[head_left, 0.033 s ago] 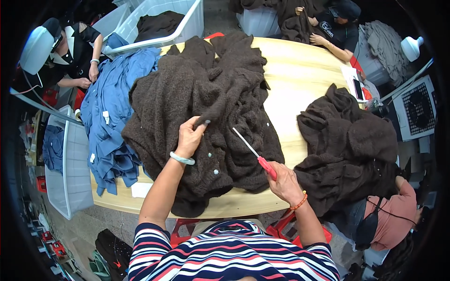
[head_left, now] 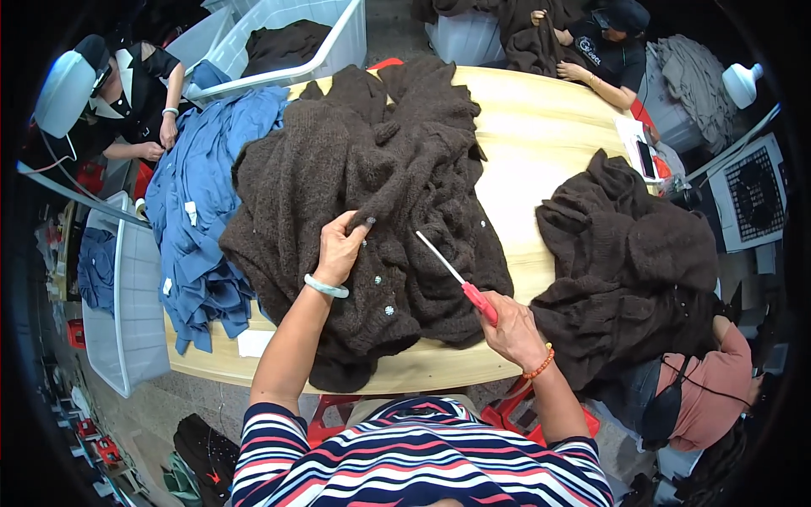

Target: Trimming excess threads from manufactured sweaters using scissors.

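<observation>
Tool [head_left: 475,297] | right hand [head_left: 512,331] | long axis diagonal | tip forward-left

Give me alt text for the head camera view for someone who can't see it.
A person's left hand pinches dark brown knitwear heaped on a pale table; the right hand holds a red-handled metal tool. Blue garments lie left, more brown garments right.

Knit pile [head_left: 296,160] mid-surface [head_left: 524,127], cloth heap [head_left: 220,169] against its left, second knit pile [head_left: 629,245] off right, phone [head_left: 647,159] behind that; far bin [head_left: 329,42] behind the heap, side bin [head_left: 139,338] left of it
</observation>
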The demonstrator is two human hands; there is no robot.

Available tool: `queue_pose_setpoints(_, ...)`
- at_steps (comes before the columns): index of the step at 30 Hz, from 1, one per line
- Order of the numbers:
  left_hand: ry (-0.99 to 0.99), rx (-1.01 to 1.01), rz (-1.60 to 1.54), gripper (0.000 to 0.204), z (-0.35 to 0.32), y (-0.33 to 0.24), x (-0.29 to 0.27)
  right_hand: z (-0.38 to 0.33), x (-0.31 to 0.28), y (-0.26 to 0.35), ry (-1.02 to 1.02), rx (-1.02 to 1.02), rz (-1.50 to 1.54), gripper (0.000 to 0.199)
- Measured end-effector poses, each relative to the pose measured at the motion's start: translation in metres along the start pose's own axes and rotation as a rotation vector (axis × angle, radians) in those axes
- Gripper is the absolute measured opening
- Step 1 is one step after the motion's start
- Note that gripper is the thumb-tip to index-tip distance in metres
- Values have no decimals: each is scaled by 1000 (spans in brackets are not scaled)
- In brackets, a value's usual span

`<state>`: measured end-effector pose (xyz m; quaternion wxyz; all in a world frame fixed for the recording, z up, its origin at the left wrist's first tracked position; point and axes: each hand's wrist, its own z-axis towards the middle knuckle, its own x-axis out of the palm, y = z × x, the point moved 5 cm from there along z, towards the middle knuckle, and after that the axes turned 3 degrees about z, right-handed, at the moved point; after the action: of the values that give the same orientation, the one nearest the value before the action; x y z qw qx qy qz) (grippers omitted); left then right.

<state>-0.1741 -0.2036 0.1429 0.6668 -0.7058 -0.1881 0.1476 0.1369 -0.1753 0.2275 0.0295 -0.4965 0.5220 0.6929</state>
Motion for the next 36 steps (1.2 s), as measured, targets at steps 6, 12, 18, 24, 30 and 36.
queue_pose_setpoints(6,-70,-26,-47,13,-4,20,-6,12,4,31,199,-7,-104,14)
queue_pose_setpoints(12,-84,61,148,11,-14,11,7,22,7,44,226,-42,-168,18)
queue_pose_setpoints(18,-33,46,97,17,-15,30,5,4,19,41,414,-40,-230,19)
queue_pose_setpoints(24,-78,40,-9,25,-13,14,-4,2,7,38,240,-26,-107,19)
queue_pose_setpoints(30,-82,376,1147,110,-107,-71,44,-10,2,12,133,-20,-26,22)
queue_pose_setpoints(36,-36,356,1003,43,-100,-2,40,-26,4,14,197,-20,-101,20)
